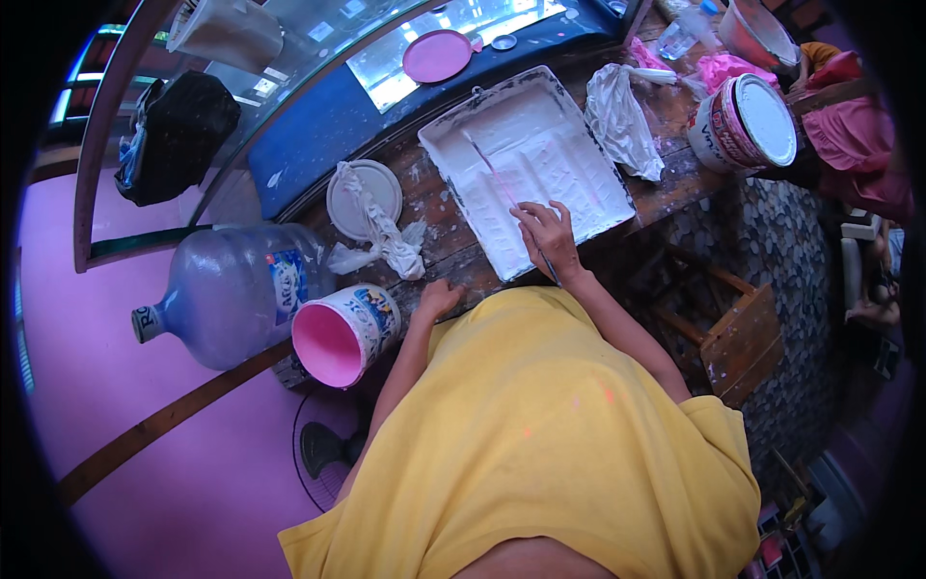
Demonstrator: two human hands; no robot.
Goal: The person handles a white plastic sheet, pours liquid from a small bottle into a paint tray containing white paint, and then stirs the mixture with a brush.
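Note:
My right hand [548,238] is closed around a long thin stick [492,170] and holds it slantwise over a paint tray [453,145]. The stick's far end reaches across the white-coated tray; its near end shows below my palm. Ridges and thick white paint cover the tray's inside, and its rim is dark and stained. My left hand [441,299] rests at the table edge, left of the tray, with its fingers curled and nothing visible in them. Close to it stands a tilted bucket [333,338] with pink inside. A crumpled plastic bag [381,232] lies over a round lid [347,201].
A large water jug [227,294] lies at the left. Right of the tray are a white plastic bag [619,121] and a lidded paint pail [741,124]. A pink lid [437,56] sits beyond. A wooden stool [738,343] and a fan [323,449] stand below.

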